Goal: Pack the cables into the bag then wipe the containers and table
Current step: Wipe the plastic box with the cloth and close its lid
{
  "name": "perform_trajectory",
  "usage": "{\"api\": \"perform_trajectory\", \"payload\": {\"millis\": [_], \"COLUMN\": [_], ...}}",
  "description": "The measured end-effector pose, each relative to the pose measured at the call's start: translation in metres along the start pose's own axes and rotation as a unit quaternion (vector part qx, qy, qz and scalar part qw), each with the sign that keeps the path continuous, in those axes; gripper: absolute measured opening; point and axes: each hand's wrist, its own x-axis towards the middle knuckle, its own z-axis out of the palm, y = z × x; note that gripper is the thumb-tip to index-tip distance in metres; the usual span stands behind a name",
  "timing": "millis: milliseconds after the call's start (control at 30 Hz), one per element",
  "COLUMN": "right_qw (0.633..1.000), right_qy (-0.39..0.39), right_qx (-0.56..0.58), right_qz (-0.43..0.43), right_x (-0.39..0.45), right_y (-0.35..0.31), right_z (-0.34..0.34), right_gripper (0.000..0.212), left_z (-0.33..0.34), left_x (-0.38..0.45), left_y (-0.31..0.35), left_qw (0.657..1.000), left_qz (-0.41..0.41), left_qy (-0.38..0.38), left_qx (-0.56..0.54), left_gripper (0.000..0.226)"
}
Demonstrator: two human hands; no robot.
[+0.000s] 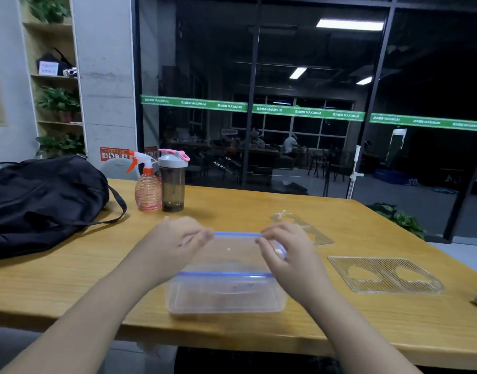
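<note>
A clear plastic container (226, 290) with a blue rim sits empty near the front edge of a wooden counter (259, 211). The left hand (175, 244) and right hand (285, 252) both pinch its far rim, fingers closed on it. A black bag (43, 195) lies at the left.

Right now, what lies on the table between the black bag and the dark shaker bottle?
In the head view, only an orange-trigger spray bottle stands between the black bag and the dark shaker bottle.
</note>
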Motion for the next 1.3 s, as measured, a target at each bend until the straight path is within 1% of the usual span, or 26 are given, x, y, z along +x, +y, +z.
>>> {"api": "perform_trajectory", "payload": {"millis": [33, 67, 100, 200, 233, 300, 333, 433, 533, 600, 700, 933, 1067, 1233, 1300], "right_qw": [0.999, 0.998, 0.994, 0.967, 0.956, 0.936, 0.929, 0.927, 0.927, 0.924, 0.924, 0.925, 0.924, 0.942, 0.950], "right_qy": [-0.030, -0.065, -0.102, -0.204, -0.230, -0.268, -0.276, -0.266, -0.252, -0.254, -0.251, -0.240, -0.237, -0.184, -0.160], "right_qx": [-0.010, -0.022, -0.043, -0.131, -0.148, -0.167, -0.174, -0.185, -0.208, -0.212, -0.199, -0.173, -0.171, -0.147, -0.144], "right_qz": [-0.001, 0.003, 0.015, 0.074, 0.103, 0.156, 0.174, 0.189, 0.185, 0.191, 0.209, 0.239, 0.247, 0.239, 0.224], "right_x": [0.011, 0.022, 0.034, 0.065, 0.071, 0.076, 0.075, 0.074, 0.074, 0.075, 0.075, 0.077, 0.078, 0.078, 0.078], "right_y": [-0.008, -0.016, -0.021, -0.020, -0.016, -0.005, -0.001, 0.004, 0.001, 0.000, 0.002, 0.002, 0.003, 0.000, -0.002], "right_z": [-0.001, 0.000, 0.003, 0.023, 0.031, 0.044, 0.048, 0.053, 0.053, 0.052, 0.052, 0.051, 0.052, 0.048, 0.041], "right_gripper": [0.021, 0.022, 0.026, 0.046, 0.049, 0.050, 0.052, 0.055, 0.058, 0.057, 0.053, 0.050, 0.050, 0.037, 0.034], "left_z": [0.002, 0.006, 0.012, 0.034, 0.040, 0.049, 0.051, 0.050, 0.049, 0.048, 0.048, 0.049, 0.048, 0.043, 0.038], "left_x": [0.014, 0.027, 0.039, 0.064, 0.066, 0.067, 0.066, 0.065, 0.065, 0.065, 0.067, 0.068, 0.067, 0.065, 0.065], "left_y": [0.002, 0.003, 0.004, 0.001, -0.001, -0.005, -0.007, -0.008, -0.007, -0.006, -0.006, -0.006, -0.004, 0.000, -0.002], "left_qw": [1.000, 0.999, 0.996, 0.970, 0.959, 0.947, 0.948, 0.955, 0.950, 0.947, 0.951, 0.955, 0.954, 0.962, 0.963], "left_qz": [-0.009, -0.020, -0.037, -0.096, -0.114, -0.128, -0.123, -0.111, -0.111, -0.113, -0.116, -0.121, -0.132, -0.157, -0.159], "left_qy": [-0.005, -0.019, -0.045, -0.135, -0.155, -0.178, -0.177, -0.161, -0.174, -0.176, -0.160, -0.150, -0.147, -0.129, -0.127], "left_qx": [0.015, 0.040, 0.073, 0.178, 0.206, 0.234, 0.234, 0.223, 0.234, 0.242, 0.239, 0.223, 0.228, 0.182, 0.179], "left_gripper": [0.045, 0.037, 0.035, 0.048, 0.051, 0.053, 0.053, 0.052, 0.052, 0.050, 0.042, 0.041, 0.045, 0.044, 0.050]}}
